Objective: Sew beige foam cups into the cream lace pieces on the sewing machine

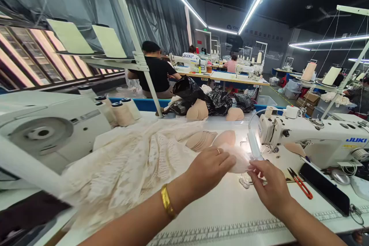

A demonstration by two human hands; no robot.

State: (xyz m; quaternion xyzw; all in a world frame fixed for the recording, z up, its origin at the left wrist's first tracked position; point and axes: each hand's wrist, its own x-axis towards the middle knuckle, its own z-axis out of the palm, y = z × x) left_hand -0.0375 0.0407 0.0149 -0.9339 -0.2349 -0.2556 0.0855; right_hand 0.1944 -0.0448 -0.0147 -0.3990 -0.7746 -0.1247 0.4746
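Between my two hands a piece of thin, sheer pale pink fabric (238, 158) is stretched over the sewing table. My left hand (211, 167), with a ring and a gold bracelet, pinches its near left side. The fabric's right edge is held between the thumb and fingers of my right hand (268, 182). Just behind lie beige bra cups (201, 141) in a nested stack and a pinkish cup (226, 138). The lit lamp of the sewing machine (288, 127) shines right beside the fabric. A small clear plastic piece (244, 181) lies under my right fingers.
Cream lace fabric (138, 161) is heaped on the left. Orange thread snips (301, 184) and a black phone (325, 188) lie at the right. Thread cones (122, 113) and black plastic bags (219, 102) stand behind. A co-worker in black (154, 73) sits farther back.
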